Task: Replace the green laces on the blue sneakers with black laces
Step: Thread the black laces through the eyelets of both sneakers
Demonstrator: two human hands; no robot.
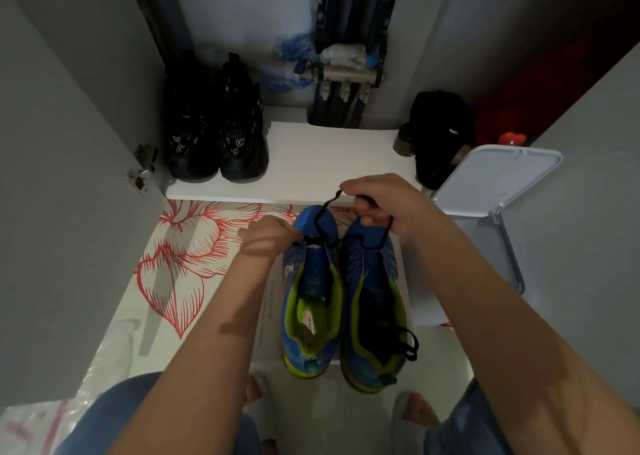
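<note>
Sneakers on flower-print paper, cupboard shelf beyond, left hand and right hand pinching black lace

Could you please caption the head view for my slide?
Left hand and right hand hold a black lace at the toe end of one blue sneaker, its mate beside it.

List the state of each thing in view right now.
Left sneaker: black lace started at toe end, otherwise unlaced.
Right sneaker: unlaced, loose black lace draped over its side.
Left hand: pinches the lace.
Right hand: holds lace end raised.
Bin lid: open.
Cabinet door: open.
</note>
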